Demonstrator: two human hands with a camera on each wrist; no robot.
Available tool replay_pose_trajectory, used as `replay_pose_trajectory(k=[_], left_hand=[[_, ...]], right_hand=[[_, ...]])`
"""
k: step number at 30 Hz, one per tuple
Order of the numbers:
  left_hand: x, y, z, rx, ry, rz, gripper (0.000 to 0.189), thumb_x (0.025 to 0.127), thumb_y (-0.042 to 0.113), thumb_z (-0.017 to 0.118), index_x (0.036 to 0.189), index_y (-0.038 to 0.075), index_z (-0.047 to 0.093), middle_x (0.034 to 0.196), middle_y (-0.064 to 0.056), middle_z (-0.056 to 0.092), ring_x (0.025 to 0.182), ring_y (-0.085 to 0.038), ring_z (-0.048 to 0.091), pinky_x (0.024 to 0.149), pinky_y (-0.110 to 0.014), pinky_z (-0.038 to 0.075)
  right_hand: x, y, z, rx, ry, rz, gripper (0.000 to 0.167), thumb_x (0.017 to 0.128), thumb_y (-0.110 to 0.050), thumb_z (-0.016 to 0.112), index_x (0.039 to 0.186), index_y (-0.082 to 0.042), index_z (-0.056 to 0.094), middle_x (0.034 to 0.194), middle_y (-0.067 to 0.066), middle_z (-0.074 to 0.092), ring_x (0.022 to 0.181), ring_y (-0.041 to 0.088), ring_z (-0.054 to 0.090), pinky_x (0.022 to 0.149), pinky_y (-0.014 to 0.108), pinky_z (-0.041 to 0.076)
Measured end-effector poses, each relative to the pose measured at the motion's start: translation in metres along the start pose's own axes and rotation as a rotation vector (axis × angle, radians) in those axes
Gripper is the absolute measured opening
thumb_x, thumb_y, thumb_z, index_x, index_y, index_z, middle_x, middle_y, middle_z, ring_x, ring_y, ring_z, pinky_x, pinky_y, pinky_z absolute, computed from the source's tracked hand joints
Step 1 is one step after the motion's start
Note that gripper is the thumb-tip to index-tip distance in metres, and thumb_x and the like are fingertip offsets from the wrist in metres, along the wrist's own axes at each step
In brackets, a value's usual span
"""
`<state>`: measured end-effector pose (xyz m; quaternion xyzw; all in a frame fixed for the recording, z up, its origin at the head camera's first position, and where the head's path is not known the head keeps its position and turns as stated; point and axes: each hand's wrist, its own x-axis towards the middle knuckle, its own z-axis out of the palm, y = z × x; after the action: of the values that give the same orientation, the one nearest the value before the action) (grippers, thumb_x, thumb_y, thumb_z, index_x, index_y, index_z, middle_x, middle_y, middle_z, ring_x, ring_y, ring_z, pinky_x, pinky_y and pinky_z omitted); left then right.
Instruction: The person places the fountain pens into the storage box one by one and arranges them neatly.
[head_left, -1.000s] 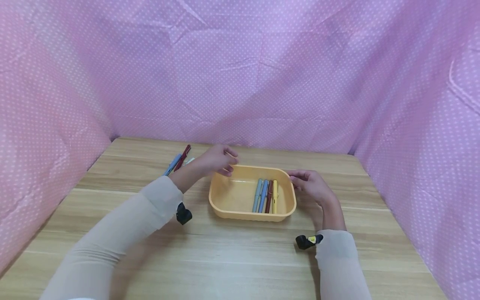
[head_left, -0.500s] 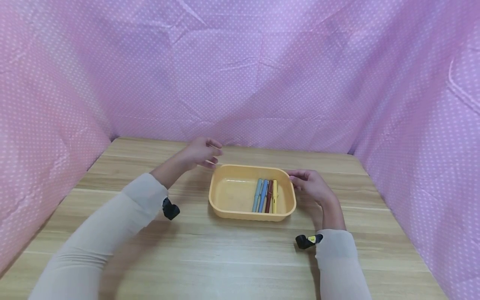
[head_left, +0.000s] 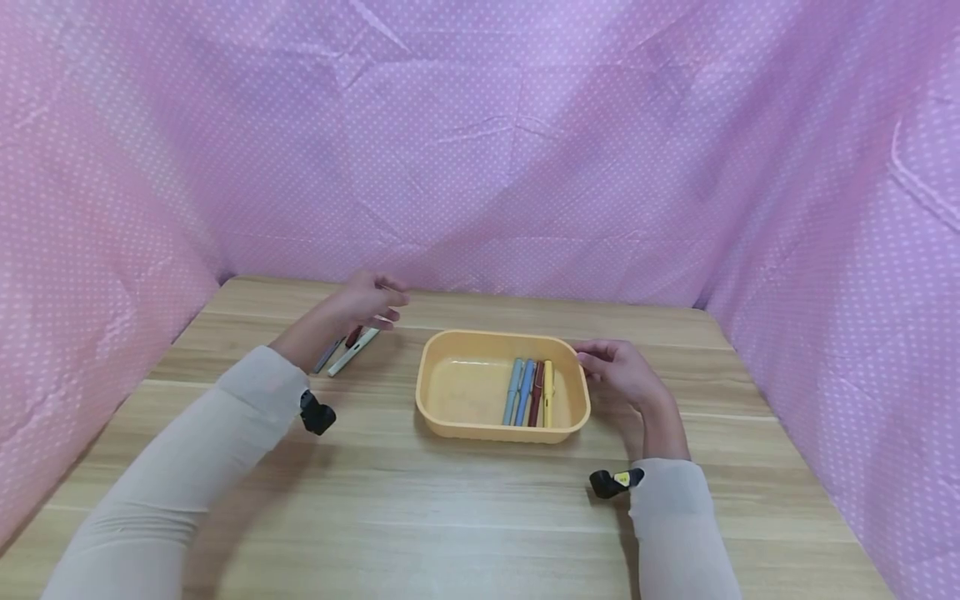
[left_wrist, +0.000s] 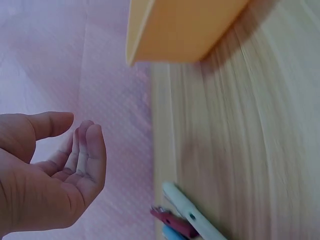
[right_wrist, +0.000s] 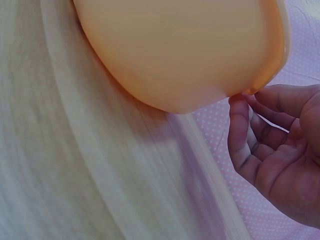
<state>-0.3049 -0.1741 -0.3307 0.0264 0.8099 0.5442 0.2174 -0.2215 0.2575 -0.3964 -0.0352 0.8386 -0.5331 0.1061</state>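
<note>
My left hand (head_left: pixel 365 302) hovers above the pens at the left of the table, its fingers loosely bent and nothing between them. Below it lie a pale mint pen (head_left: pixel 354 352), a dark red pen (head_left: pixel 354 337) and a blue pen (head_left: pixel 327 356), partly covered by the hand and forearm. At the far right corner of a yellow plastic box (head_left: pixel 480 433), my right hand (head_left: pixel 624 371) holds the rim with thumb and fingertips, as the right wrist view shows too. Inside the box's right half, several pens lie side by side: grey-green (head_left: pixel 513 392), blue (head_left: pixel 525 393), dark red (head_left: pixel 537 395) and yellow (head_left: pixel 549 393).
The wooden table (head_left: pixel 465 517) carries the box near its middle. Pink dotted cloth (head_left: pixel 480 150) hangs behind the table and along both sides. A small black camera (head_left: pixel 317 413) sits on the left wrist, another black camera (head_left: pixel 615 483) on the right.
My left hand has moved left, away from over the box's far left corner, to above the loose pens. The right hand and the box stay where they were.
</note>
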Motion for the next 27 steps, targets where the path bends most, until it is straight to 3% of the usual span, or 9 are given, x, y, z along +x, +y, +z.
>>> replay_pose_trajectory(k=[4,11,14,21,27], left_hand=[[0.003,-0.014,-0.013,0.003,0.040,-0.027,0.046,0.104,0.017,0.059,0.143,-0.003,0.046,0.139,-0.021,0.052,0.102,-0.025,0.063,0.101,-0.045,0.055],[0.004,-0.033,-0.031,-0.031,0.110,-0.075,0.041,0.103,0.014,0.061,0.138,-0.002,0.048,0.110,-0.008,0.060,0.092,-0.021,0.064,0.090,-0.035,0.059],[0.005,-0.042,-0.038,-0.018,0.121,-0.091,0.043,0.102,0.013,0.062,0.140,-0.003,0.047,0.114,-0.011,0.063,0.094,-0.021,0.064,0.086,-0.031,0.060],[0.004,-0.064,-0.054,0.090,0.106,-0.113,0.052,0.100,0.009,0.062,0.146,-0.008,0.042,0.131,-0.024,0.055,0.112,-0.032,0.060,0.103,-0.043,0.053],[0.001,-0.077,-0.063,0.164,0.108,-0.156,0.054,0.098,0.013,0.067,0.144,-0.006,0.046,0.126,-0.020,0.059,0.108,-0.029,0.061,0.090,-0.034,0.058]], right_hand=[[0.000,-0.001,0.000,0.002,-0.002,-0.004,0.034,0.106,-0.013,0.057,0.133,0.005,0.063,0.124,0.021,0.069,0.100,0.018,0.067,0.085,0.028,0.057],[0.000,0.000,-0.001,-0.001,-0.002,-0.010,0.034,0.106,-0.015,0.058,0.133,0.005,0.063,0.124,0.021,0.069,0.101,0.018,0.067,0.087,0.028,0.056],[0.000,0.001,-0.001,-0.007,0.000,-0.002,0.035,0.105,-0.016,0.058,0.133,0.004,0.063,0.125,0.020,0.069,0.103,0.019,0.067,0.089,0.028,0.057],[-0.002,0.000,0.000,-0.018,0.005,0.027,0.034,0.105,-0.015,0.057,0.134,0.002,0.063,0.125,0.019,0.069,0.102,0.018,0.066,0.085,0.029,0.057],[-0.003,-0.001,0.000,-0.017,-0.003,0.019,0.035,0.106,-0.016,0.058,0.135,0.003,0.063,0.125,0.019,0.069,0.099,0.017,0.065,0.083,0.030,0.057]])
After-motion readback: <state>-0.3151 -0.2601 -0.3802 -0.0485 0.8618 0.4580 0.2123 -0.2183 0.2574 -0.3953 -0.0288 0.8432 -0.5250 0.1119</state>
